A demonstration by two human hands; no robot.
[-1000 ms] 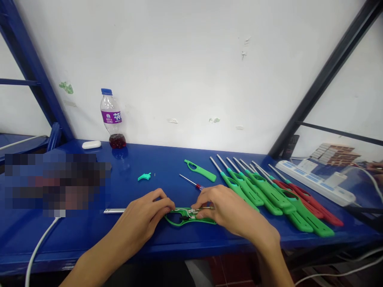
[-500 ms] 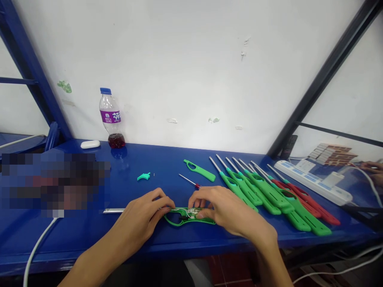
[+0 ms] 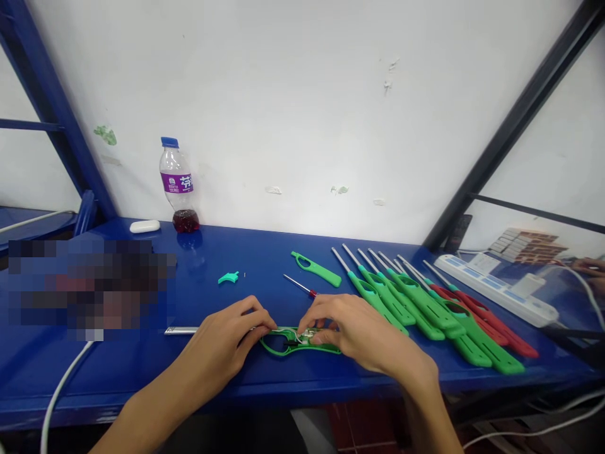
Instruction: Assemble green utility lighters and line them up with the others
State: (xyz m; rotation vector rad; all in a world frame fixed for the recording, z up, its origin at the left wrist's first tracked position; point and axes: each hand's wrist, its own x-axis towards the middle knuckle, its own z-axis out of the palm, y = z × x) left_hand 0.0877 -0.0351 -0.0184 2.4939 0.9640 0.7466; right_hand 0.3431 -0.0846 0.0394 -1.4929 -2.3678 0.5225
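Observation:
An opened green stick lighter (image 3: 278,353) lies on the blue table with its inner parts and a thin white wire showing. Its metal tube points left beneath my left hand (image 3: 239,331), whose fingers pinch the lighter at the tube end of the handle. Over the handle's right part, my right hand (image 3: 340,325) has thumb and fingers closed around the inner parts; exactly what they grip is partly hidden. Behind my hands lie a loose green handle cover (image 3: 317,270), a screwdriver (image 3: 299,285) with a red handle, and a small turquoise trigger (image 3: 229,277).
Several green and red stick lighters (image 3: 425,302) lie fanned out on the right, beside a white power strip (image 3: 496,290). A drink bottle (image 3: 179,189) and a white case (image 3: 145,226) stand by the wall. A white cable (image 3: 59,391) crosses the left side.
My hands stay on the lighter in nearly the same pose. The right fingers have shifted slightly over the inner parts, and the view has moved a little.

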